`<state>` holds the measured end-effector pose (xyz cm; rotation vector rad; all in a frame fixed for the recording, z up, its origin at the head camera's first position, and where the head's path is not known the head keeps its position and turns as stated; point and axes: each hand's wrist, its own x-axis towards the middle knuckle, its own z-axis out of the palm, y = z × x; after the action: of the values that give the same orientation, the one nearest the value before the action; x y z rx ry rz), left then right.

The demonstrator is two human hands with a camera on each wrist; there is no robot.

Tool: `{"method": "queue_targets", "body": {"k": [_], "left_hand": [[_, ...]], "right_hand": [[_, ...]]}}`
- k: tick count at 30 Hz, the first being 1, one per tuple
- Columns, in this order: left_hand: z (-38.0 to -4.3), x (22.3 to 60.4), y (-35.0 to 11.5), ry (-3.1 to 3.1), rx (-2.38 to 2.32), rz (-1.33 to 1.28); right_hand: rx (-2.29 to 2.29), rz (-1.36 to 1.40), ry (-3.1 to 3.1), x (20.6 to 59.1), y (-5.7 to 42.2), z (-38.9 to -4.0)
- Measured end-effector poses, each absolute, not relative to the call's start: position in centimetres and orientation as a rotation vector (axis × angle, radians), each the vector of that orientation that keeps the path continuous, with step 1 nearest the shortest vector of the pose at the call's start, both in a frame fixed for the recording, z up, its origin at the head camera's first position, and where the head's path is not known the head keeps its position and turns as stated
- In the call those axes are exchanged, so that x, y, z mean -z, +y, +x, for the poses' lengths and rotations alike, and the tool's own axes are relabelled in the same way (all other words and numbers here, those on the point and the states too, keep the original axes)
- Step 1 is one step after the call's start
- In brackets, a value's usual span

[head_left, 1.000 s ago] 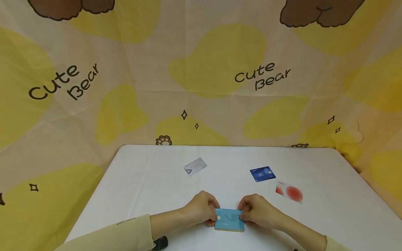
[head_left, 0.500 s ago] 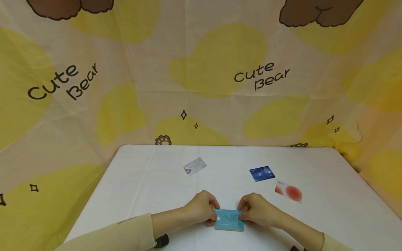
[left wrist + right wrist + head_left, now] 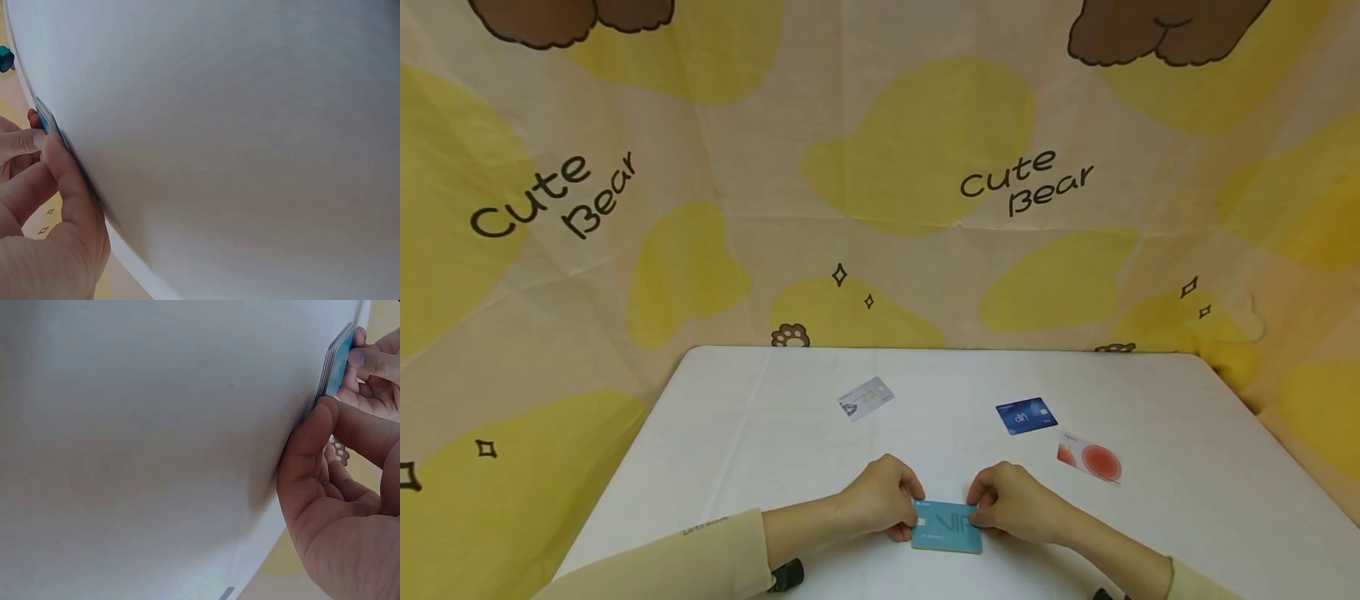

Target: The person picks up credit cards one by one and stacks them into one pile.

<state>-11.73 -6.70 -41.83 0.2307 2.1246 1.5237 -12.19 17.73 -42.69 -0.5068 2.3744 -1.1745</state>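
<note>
A neat stack of plastic cards (image 3: 946, 528) lies flat, low over the front middle of the white table. Its top card is turquoise with "VIP" lettering and a small chip, and thin layered edges show in the right wrist view. My left hand (image 3: 882, 500) pinches the stack's left end between thumb and fingers. At the opposite end, my right hand (image 3: 1017, 504) grips it the same way, thumb and fingertips close to the tabletop. Both hands also appear around the turquoise stack (image 3: 340, 365) in the right wrist view. The lower cards' faces are hidden.
Farther back on the white table (image 3: 737, 433) lies a silver-grey card (image 3: 867, 398), left of centre. A dark blue VIP card (image 3: 1027, 416) is to the right, beside a white card with red circles (image 3: 1090, 458). A patterned yellow cloth (image 3: 895, 167) hangs behind the table.
</note>
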Motion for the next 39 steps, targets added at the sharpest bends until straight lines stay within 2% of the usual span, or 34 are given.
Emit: {"method": "queue_targets", "body": {"k": [39], "left_hand": [[-12.70, 41.37, -7.61, 2.125, -1.504, 0.289]], "right_hand": [[1.192, -0.508, 2.357, 42.47, 18.54, -12.65]]}}
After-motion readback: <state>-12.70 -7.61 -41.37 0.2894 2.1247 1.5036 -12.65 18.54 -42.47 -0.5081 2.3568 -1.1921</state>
